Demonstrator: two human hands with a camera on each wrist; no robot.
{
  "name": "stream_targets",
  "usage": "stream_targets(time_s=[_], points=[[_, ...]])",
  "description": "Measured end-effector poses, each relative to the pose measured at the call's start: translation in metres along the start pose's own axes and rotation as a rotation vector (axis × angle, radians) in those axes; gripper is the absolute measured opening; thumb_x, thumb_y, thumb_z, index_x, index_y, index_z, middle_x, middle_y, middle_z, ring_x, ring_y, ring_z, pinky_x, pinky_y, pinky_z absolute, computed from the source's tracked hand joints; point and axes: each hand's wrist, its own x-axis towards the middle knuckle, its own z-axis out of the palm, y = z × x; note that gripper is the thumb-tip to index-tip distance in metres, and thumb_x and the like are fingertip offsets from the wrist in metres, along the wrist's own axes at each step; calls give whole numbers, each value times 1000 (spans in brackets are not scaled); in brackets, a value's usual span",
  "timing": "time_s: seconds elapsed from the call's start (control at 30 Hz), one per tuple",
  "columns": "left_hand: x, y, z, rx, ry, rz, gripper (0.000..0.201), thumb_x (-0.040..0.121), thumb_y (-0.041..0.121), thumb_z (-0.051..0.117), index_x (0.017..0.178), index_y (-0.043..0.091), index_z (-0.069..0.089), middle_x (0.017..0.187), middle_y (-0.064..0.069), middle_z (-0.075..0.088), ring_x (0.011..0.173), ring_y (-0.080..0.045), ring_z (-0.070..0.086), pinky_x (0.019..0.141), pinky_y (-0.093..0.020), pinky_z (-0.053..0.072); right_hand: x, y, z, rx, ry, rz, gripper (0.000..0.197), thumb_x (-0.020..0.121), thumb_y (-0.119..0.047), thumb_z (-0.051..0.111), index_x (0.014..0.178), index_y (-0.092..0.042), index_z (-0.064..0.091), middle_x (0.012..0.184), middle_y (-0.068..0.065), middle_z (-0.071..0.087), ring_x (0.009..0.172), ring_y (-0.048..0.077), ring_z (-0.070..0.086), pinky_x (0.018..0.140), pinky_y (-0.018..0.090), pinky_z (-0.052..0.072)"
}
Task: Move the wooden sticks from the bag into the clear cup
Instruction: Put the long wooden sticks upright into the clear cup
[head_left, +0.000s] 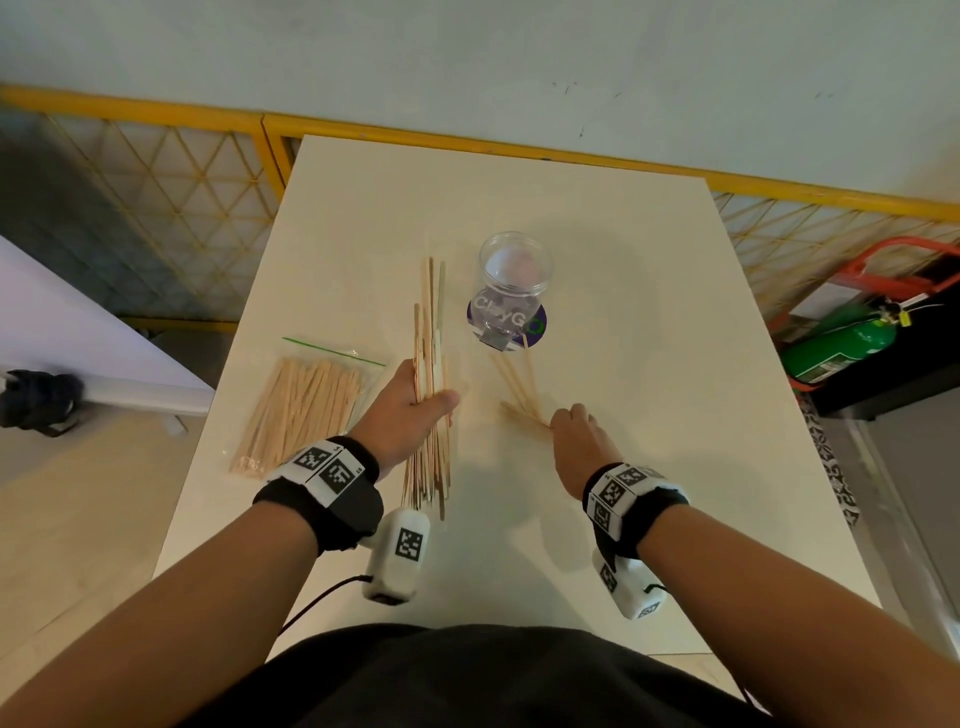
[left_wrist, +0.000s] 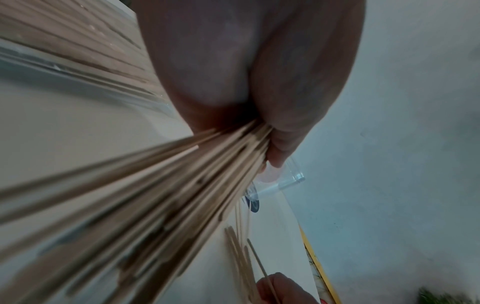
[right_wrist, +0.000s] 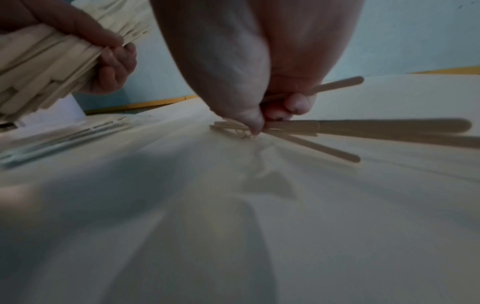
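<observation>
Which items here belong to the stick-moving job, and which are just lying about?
Job items:
bag of sticks
bundle of sticks gripped by left hand
loose sticks on the table, picked at by right hand
clear cup

Lying about:
green cylinder
black object on floor

Wooden sticks (head_left: 429, 364): one bundle in hand, some loose (head_left: 517, 387) beside upright empty clear cup (head_left: 514, 280); rest in zip bag (head_left: 301, 405).

The clear cup (head_left: 515, 283) reads "ClayG", partly hidden.
</observation>
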Motion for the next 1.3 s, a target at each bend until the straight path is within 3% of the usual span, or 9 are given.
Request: stream_targets(time_s=[0.17, 0.4, 0.53, 0.67, 0.77, 0.93, 1.1, 1.23, 1.3], points=[[6, 0, -4, -28, 9, -18, 26, 96, 16, 57, 119, 16, 46, 107, -5, 63, 100, -22, 60, 87, -32, 46, 12, 14, -2, 74, -63, 3, 25, 96, -6, 35, 117, -5, 48, 123, 13, 47, 108, 29, 49, 90, 33, 44], [14, 7, 1, -69, 15, -6, 26, 96, 17, 57, 120, 16, 47, 99, -1, 64, 96, -22, 61, 88, -35, 49, 13, 23, -37, 622, -2, 37, 11, 95, -13, 52, 97, -10, 62, 100, 8, 61, 85, 20, 51, 64, 21, 37], [23, 21, 4, -82, 42, 33, 25, 96, 18, 57, 119, 14, 48, 94, -4, 59, 89, -22, 58, 92, -45, 49, 15, 22, -87, 818, 107, -119, 6, 93, -9, 53, 95, -7, 58, 96, 8, 67, 90, 26, 59, 78, 24, 43], [36, 42, 8, -64, 99, 98, 25, 97, 16, 56, 119, 12, 47, 93, 3, 57, 87, -13, 54, 76, -26, 46, 40, 7, -161, 1028, 324, -239, 18, 94, -8, 51, 108, -14, 61, 89, -9, 64, 79, -3, 60, 71, 3, 43], [48, 60, 7, -41, 129, 147, 24, 97, 16, 55, 119, 11, 46, 90, 6, 55, 86, -10, 54, 73, -23, 43, 80, -9, -201, 1230, 455, -243, 15, 92, -4, 51, 95, -15, 60, 96, 2, 66, 85, 6, 63, 78, 13, 47], [67, 78, 4, -65, 199, 167, 25, 97, 19, 57, 119, 13, 47, 90, 3, 58, 88, -18, 58, 85, -35, 50, 133, -22, -199, 1070, 463, -126, 15, 93, -10, 53, 103, -7, 62, 99, 1, 67, 92, 15, 60, 69, 9, 41], [82, 87, 5, -102, 240, 176, 23, 96, 15, 57, 118, 14, 48, 91, 1, 57, 90, -20, 58, 92, -43, 49, 147, -19, -158, 820, 300, -39, 20, 89, -23, 59, 100, -9, 69, 106, 7, 69, 90, 21, 62, 77, 23, 41], [91, 92, 6, -117, 259, 179, 24, 97, 16, 56, 119, 12, 46, 94, 0, 58, 91, -21, 58, 91, -44, 50, 148, -15, -144, 701, 327, -30, 22, 85, -20, 63, 102, -7, 72, 126, 11, 51, 110, 25, 56, 91, 21, 38], [94, 95, 8, -130, 263, 183, 22, 97, 16, 56, 117, 14, 46, 93, 3, 58, 92, -20, 59, 91, -41, 50, 144, -12, -145, 687, 297, -39, 27, 85, -18, 63, 108, -5, 69, 128, 10, 46, 110, 23, 54, 87, 15, 34]])
